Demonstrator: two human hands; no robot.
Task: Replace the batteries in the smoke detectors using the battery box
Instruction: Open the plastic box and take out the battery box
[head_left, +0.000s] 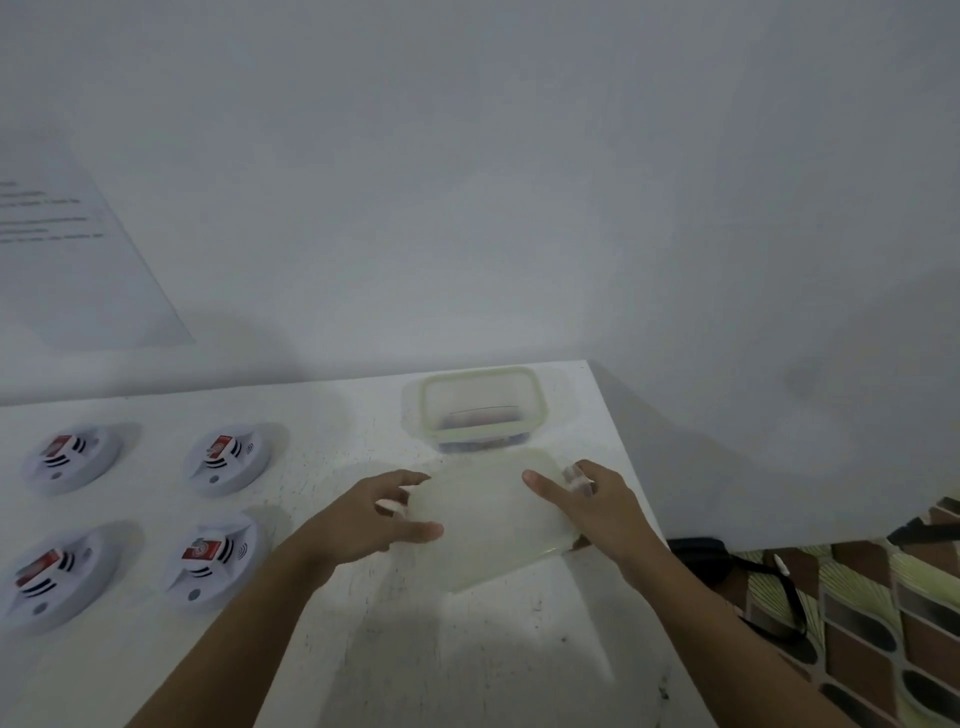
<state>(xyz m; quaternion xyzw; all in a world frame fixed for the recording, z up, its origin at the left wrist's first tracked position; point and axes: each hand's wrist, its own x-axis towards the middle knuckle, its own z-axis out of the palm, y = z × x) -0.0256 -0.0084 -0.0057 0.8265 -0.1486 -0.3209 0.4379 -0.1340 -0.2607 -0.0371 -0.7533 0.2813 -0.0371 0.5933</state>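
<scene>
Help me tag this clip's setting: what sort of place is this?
Likely a plain room in a home, set up as a workbench: a white table against a bare white wall, patterned floor tiles beside it.

Top of the battery box (539, 402) is open from above. The wall (467, 208) is close behind it and the counter (415, 649) edge just to its right, so both sides are tight. The lid (483, 519) sits just in front, blocking the near approach. Four smoke detectors (228, 460) take the left side in two rows, narrow lanes between. A bare strip runs between detectors and lid, widening toward the near counter.
</scene>
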